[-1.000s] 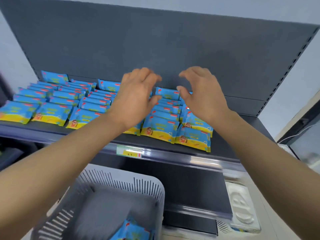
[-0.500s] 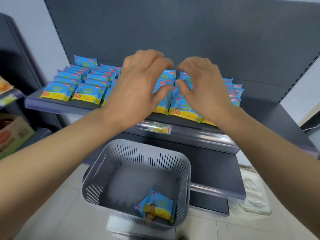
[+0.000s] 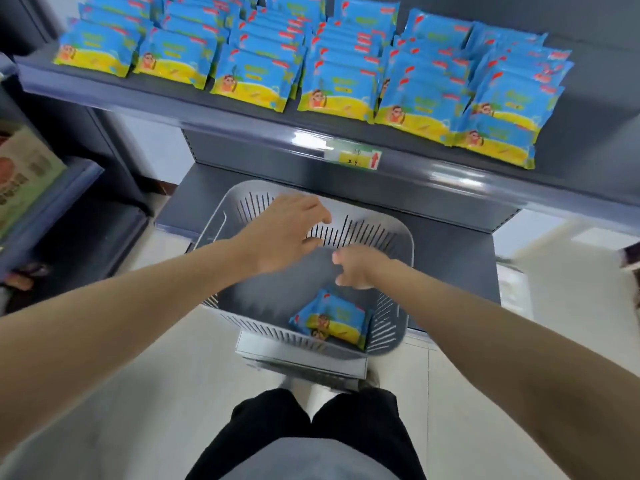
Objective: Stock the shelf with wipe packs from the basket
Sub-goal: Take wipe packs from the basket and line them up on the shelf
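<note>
Two or more wipe packs (image 3: 330, 318), exact count unclear, are lying stacked in the near right corner of the basket (image 3: 410, 244), leaning against its slotted wall. The rest of the basket is showing bare grey bottom. It is sitting on a pale stand (image 3: 298, 356) in front of the lower deck.

Change: a second ago both hands were working up at the rows, fingers arched over the stock. Now both are coming down into the basket with nothing in them. This reads as the last batch being placed and the person going back for the remainder. With so little left below, the job is probably nearing its end.

The right hand (image 3: 360, 266) is hanging just above the packs, a little to their far side. Its fingers are loosely curled downward, gripping nothing and not yet touching, though the hand is somewhat blurred. The left hand (image 3: 284, 230) is hovering higher over the far left part of the basket, well apart from the packs, with fingers spread, relaxed and empty.

Above, the shelf (image 3: 595, 109) is carrying several columns of shelved packs (image 3: 256, 77), overlapped front to back. A bare stretch is showing at its right end, likely room for the leftovers. A price tag (image 3: 356, 157) is sitting on the front rail, and a cardboard box (image 3: 20, 174) is standing off to the left.
</note>
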Motion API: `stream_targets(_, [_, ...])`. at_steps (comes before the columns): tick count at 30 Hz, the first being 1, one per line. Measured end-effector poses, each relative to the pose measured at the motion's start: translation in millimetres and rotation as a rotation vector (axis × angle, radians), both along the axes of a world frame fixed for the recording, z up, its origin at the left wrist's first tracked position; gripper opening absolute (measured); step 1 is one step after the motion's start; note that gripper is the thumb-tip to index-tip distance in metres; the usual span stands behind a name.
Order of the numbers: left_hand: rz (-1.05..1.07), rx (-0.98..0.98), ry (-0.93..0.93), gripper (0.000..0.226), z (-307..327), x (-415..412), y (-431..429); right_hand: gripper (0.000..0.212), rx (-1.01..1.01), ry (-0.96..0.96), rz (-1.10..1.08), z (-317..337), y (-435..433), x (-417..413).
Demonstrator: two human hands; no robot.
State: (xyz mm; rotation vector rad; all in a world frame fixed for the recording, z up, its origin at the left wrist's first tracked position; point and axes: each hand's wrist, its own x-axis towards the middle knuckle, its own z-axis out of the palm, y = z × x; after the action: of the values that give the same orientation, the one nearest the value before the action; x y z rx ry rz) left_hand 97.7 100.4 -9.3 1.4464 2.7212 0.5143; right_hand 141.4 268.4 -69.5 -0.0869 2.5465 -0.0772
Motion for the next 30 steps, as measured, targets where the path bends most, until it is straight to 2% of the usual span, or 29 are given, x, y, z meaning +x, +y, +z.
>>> stream_targets(4, [-0.002,-0.046,0.004,0.032,-27.0,0.2,-15.2,0.053,0.077,-0.249,0.011,-62.1,-8.4,5.0])
stream_targets(10, [0.015,-0.057,0.009,0.031,-55.0,1.3,-35.4,0.071,0.099,-0.296,-0.033,-117.0,-12.7,2.9])
stream_targets(17, [0.048,-0.195,-0.132,0.034,-89.9,-7.2,-29.3,0.052,0.162,-0.358,-0.079,-134.2,-8.9,1.0])
stream_targets(21, [0.045,-0.306,-0.216,0.035,-107.5,-14.7,-13.8,0.036,0.114,-0.121,-0.194,-93.2,6.8,-18.8])
stream_targets(26, [0.023,-0.408,-0.255,0.038,-137.4,-10.9,16.3,0.041,-0.014,0.180,-0.409,-30.5,28.3,-13.7])
stream_targets(28, [0.060,-0.474,-0.362,0.039,-151.3,-5.0,29.7,0.037,-0.059,0.263,-0.440,-12.7,33.9,-6.3])
stream_targets(30, [0.102,-0.560,-0.460,0.050,-162.2,0.7,43.6,0.033,-0.092,0.359,-0.441,2.1,38.4,-0.9])
